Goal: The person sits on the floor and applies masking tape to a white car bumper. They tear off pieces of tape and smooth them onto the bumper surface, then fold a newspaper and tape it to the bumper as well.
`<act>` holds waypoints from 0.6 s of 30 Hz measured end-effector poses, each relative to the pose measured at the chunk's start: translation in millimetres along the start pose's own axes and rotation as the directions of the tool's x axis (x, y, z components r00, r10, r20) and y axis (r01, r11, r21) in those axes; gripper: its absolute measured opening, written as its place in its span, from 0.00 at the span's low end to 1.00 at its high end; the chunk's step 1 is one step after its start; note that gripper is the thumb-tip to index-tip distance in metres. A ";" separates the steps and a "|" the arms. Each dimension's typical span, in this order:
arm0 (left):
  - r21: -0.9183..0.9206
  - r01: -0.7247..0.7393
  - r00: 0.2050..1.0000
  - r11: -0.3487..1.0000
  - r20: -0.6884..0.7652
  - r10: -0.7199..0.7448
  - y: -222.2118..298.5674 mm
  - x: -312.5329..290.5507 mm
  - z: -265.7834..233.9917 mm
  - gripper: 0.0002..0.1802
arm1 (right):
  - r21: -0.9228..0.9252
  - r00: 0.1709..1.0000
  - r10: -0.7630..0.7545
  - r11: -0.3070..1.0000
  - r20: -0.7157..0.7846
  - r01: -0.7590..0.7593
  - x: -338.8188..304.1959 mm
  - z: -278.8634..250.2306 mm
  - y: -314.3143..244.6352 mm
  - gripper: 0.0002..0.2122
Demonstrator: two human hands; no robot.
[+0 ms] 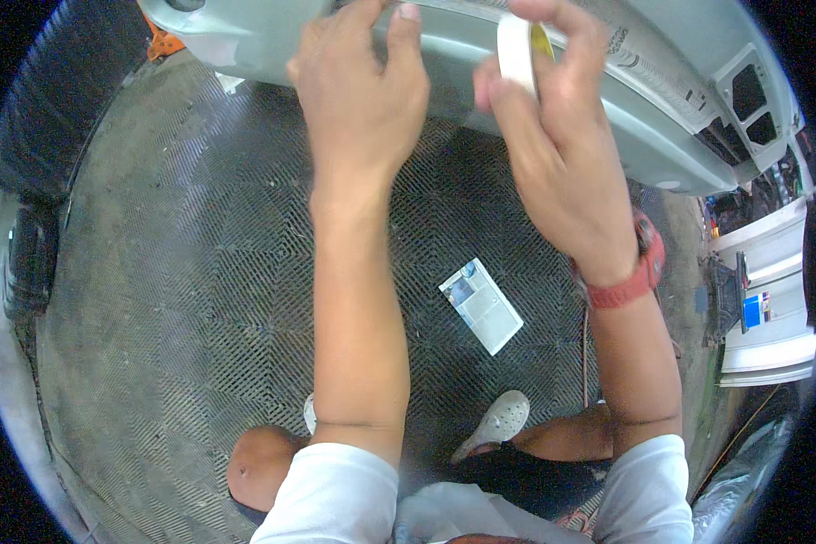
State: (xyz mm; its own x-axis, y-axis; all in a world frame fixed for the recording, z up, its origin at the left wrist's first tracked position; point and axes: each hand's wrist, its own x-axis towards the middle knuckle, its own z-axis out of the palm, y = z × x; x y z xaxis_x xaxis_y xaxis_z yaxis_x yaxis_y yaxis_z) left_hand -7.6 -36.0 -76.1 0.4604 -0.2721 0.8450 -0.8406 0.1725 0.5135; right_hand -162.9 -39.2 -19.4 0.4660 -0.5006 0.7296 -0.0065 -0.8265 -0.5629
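A pale green painted vehicle panel [245, 45] curves across the top of the view. At its edge is my left hand [363, 72], fingers bent and thumb drawn in near the upper rim. Whatever may be between those fingertips is hidden or cut off by the picture's edge. In my right hand [562, 136] is a roll of white tape [517, 56] with a yellow inner core, gripped between thumb and fingers just in front of the panel. Printed paper sheeting [657, 77] lies along the panel behind the roll.
Dark ribbed matting [245, 227] covers the floor, with a folded printed paper [482, 306] lying on it. My knees and a white clog [503, 422] show below. An orange object [163, 43] stands at far left; a dark stand [725, 295] is at right.
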 end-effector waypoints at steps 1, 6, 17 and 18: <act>-0.239 0.140 0.983 0.961 0.153 -0.105 6.4 0.5 -7.5 0.16 | 0.015 0.997 0.027 0.999 0.077 -0.029 -6.9 -12.1 7.1 0.20; -0.556 0.554 0.786 0.619 0.594 -0.170 34.1 -11.7 -10.2 0.10 | 0.037 0.931 0.154 0.984 0.330 -0.175 -31.6 -50.4 32.4 0.33; -0.441 0.505 0.762 0.742 0.632 -0.142 47.5 -13.8 -10.8 0.23 | 0.232 0.929 0.178 0.937 0.326 -0.261 -64.0 -65.5 69.4 0.35; -0.442 0.497 0.741 0.747 0.664 -0.100 49.1 -14.4 -11.6 0.27 | 0.225 0.936 0.155 0.946 0.315 -0.232 -65.5 -64.6 73.2 0.37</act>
State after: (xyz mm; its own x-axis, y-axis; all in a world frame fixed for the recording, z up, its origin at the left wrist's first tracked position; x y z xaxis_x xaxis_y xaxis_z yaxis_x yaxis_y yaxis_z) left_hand -52.1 -12.6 -61.3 0.2354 -0.8474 0.4759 -0.2728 0.4124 0.8692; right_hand -251.1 -83.5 -83.3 0.7139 -0.5154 0.4739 0.0850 -0.6080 -0.7894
